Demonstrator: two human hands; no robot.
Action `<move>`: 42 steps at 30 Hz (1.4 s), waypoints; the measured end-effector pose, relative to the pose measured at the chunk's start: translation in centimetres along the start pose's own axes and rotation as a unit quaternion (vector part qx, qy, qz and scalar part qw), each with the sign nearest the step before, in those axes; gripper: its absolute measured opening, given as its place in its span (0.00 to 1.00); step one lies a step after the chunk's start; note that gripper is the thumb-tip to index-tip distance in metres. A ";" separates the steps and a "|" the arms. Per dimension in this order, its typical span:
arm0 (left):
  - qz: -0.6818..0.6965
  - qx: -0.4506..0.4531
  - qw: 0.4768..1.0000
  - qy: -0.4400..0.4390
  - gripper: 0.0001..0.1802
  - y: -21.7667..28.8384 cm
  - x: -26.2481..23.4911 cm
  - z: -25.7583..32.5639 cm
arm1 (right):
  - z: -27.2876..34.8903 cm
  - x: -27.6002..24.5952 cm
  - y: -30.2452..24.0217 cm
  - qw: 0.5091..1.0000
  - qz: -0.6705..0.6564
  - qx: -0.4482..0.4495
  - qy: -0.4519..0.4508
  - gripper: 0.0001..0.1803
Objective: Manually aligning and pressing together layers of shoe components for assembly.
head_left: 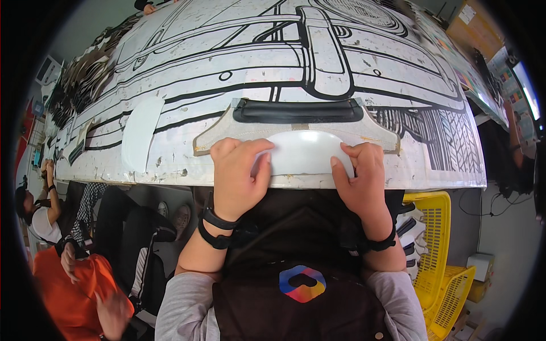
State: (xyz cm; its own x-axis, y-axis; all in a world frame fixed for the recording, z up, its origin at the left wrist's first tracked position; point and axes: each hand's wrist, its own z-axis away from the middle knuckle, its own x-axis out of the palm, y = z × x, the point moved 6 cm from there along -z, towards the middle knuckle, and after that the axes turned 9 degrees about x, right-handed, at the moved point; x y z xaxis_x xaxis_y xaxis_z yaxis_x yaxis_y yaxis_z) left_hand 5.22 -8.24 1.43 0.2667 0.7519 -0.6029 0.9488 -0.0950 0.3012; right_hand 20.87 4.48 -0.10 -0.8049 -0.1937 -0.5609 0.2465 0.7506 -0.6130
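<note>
A smooth white sheet (pixel 308 149) with a curved top edge lies at the table's near edge, between my two hands. My left hand (pixel 240 173) is closed on its left end, thumb and fingers pinching the rim. At the opposite end my right hand (pixel 362 172) pinches it the same way. Just beyond lies a flat off-white piece (pixel 222 126) with flared sides, partly covered by the sheet and my hands. Along its far edge runs a padded black strip (pixel 298 111).
Another white sheet (pixel 141 133) lies to the left on the printed table (pixel 187 122), near a small dark-and-light piece (pixel 79 146). Stacked pieces (pixel 85 79) line the far left. Yellow baskets (pixel 435 238) with similar pieces stand at my right. A person in orange (pixel 79 290) is at lower left.
</note>
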 end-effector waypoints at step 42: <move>0.024 0.192 0.974 -0.120 0.13 -1.5 -3.5 2.8 | -1.9 7.3 -5.5 0.941 -0.148 0.089 -0.292 0.10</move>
State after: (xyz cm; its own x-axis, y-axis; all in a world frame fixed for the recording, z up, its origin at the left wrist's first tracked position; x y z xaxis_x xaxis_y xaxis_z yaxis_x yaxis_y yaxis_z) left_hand 3.31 -12.59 1.03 0.3009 0.5707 -0.7640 0.9151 -0.3982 0.0629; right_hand 12.59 0.11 0.24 -0.4311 -0.7305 -0.5296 0.1873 0.5017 -0.8445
